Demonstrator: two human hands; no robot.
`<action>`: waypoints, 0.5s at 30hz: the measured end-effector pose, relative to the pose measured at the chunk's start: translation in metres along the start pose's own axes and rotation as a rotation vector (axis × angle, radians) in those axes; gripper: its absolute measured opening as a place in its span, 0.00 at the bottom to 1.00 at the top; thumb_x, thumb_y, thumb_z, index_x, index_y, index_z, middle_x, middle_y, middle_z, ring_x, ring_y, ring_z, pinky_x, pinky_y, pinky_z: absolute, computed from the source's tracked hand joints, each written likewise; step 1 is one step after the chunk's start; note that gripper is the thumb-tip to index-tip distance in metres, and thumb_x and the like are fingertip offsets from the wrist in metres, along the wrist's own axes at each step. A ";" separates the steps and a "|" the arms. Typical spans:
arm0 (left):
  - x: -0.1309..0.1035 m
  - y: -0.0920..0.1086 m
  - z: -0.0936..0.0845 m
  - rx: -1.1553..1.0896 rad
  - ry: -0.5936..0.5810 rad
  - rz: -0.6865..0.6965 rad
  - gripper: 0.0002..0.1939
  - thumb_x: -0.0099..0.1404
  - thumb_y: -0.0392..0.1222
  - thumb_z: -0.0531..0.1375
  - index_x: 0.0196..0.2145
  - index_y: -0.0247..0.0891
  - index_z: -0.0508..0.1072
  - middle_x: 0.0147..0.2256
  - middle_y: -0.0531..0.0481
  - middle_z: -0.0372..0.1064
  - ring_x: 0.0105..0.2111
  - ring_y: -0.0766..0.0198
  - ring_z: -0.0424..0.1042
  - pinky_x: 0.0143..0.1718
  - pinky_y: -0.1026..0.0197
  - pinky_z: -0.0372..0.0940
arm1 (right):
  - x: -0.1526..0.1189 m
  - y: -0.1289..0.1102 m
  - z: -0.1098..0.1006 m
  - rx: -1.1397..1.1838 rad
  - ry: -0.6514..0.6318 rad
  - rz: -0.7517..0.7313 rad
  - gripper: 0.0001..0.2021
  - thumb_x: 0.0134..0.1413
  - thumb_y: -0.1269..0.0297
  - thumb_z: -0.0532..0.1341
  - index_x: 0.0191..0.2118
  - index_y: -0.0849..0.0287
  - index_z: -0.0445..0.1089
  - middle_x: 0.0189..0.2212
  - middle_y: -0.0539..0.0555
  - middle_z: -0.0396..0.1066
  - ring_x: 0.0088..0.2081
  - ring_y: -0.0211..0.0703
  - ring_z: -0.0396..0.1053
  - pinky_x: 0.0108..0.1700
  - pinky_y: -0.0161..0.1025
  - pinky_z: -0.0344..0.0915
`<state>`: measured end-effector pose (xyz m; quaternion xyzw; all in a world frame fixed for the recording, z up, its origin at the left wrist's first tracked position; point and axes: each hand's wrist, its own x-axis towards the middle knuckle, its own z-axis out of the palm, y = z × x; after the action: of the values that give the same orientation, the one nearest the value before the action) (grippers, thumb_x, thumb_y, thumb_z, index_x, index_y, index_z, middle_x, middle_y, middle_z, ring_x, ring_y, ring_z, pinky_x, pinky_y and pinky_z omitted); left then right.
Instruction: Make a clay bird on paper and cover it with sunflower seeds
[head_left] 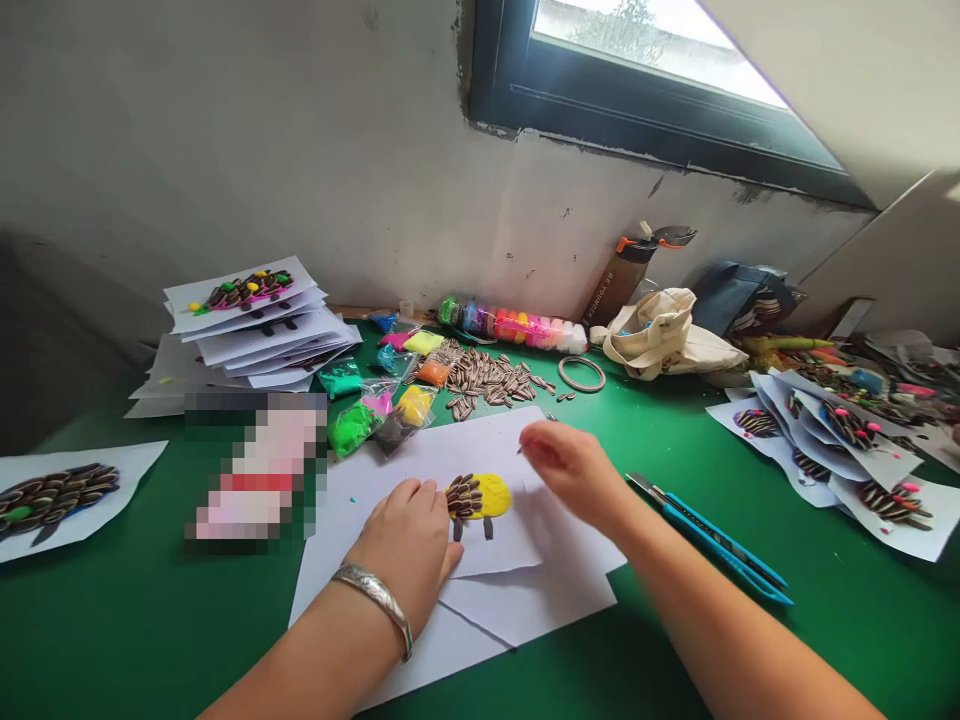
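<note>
A flat yellow clay shape (493,497) sits on white paper (510,555), its left part covered with overlapping striped sunflower seeds (464,496). Two dark, leg-like pieces (488,528) lie under it. My left hand (409,525), with a silver bangle at the wrist, rests on the paper at the left end of the shape, thumb apart from the fingers; its fingertips partly cover that end. To the right, my right hand (566,465) is above the paper with curled fingers pressed together. A small dark tip shows by them, too small to name.
Loose sunflower seeds (491,380) and bagged colored clay (356,425) lie behind the paper. A blue utility knife (724,550) is at right. Seed-picture stacks (259,330) stand left and right. A bottle (619,280) and cloth bag (652,335) are near the wall.
</note>
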<state>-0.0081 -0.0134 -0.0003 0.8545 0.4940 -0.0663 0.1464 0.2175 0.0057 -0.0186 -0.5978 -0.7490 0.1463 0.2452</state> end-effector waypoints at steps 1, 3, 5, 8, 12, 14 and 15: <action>0.000 0.000 0.000 0.003 0.004 0.007 0.17 0.63 0.40 0.59 0.47 0.28 0.73 0.46 0.36 0.70 0.51 0.45 0.64 0.53 0.45 0.62 | -0.010 -0.010 0.005 0.122 -0.017 -0.030 0.07 0.57 0.72 0.54 0.35 0.56 0.69 0.28 0.48 0.70 0.30 0.36 0.65 0.32 0.31 0.60; 0.000 0.001 -0.001 0.011 0.005 0.017 0.18 0.64 0.41 0.58 0.48 0.27 0.72 0.46 0.35 0.69 0.51 0.44 0.64 0.53 0.45 0.62 | -0.025 -0.026 0.015 0.259 -0.036 -0.048 0.08 0.57 0.74 0.54 0.33 0.56 0.69 0.27 0.48 0.69 0.29 0.36 0.64 0.31 0.31 0.59; -0.001 0.001 -0.002 0.019 -0.008 0.021 0.18 0.64 0.41 0.58 0.48 0.26 0.72 0.46 0.35 0.69 0.51 0.45 0.64 0.53 0.45 0.62 | -0.032 -0.034 0.024 0.306 -0.049 -0.057 0.09 0.55 0.76 0.55 0.33 0.57 0.69 0.27 0.48 0.69 0.29 0.37 0.64 0.32 0.32 0.59; -0.001 0.002 -0.003 0.023 -0.034 0.017 0.17 0.65 0.41 0.57 0.47 0.27 0.72 0.46 0.36 0.69 0.51 0.45 0.64 0.53 0.46 0.61 | -0.035 -0.034 0.034 0.271 -0.038 -0.105 0.10 0.52 0.79 0.56 0.33 0.58 0.70 0.27 0.50 0.69 0.30 0.38 0.64 0.33 0.33 0.59; 0.000 0.002 -0.003 0.032 -0.040 0.017 0.17 0.65 0.41 0.57 0.47 0.26 0.72 0.46 0.35 0.69 0.52 0.45 0.64 0.54 0.46 0.61 | -0.035 -0.032 0.038 0.202 -0.020 -0.153 0.11 0.51 0.81 0.56 0.34 0.59 0.70 0.31 0.53 0.69 0.34 0.40 0.65 0.35 0.34 0.61; 0.000 0.002 -0.004 0.030 -0.037 0.018 0.17 0.65 0.42 0.58 0.48 0.27 0.72 0.46 0.35 0.69 0.52 0.45 0.64 0.54 0.46 0.61 | -0.035 -0.034 0.039 0.195 -0.023 -0.173 0.11 0.50 0.82 0.57 0.33 0.58 0.70 0.32 0.53 0.70 0.36 0.41 0.65 0.37 0.35 0.61; 0.000 0.002 -0.004 0.025 -0.035 0.017 0.17 0.65 0.41 0.58 0.48 0.27 0.72 0.46 0.35 0.69 0.52 0.45 0.64 0.54 0.46 0.61 | -0.035 -0.035 0.039 0.199 -0.025 -0.185 0.11 0.49 0.82 0.57 0.33 0.58 0.70 0.32 0.53 0.70 0.36 0.41 0.65 0.37 0.35 0.62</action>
<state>-0.0064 -0.0128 0.0034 0.8591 0.4832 -0.0861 0.1447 0.1732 -0.0339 -0.0404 -0.4971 -0.7858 0.2039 0.3065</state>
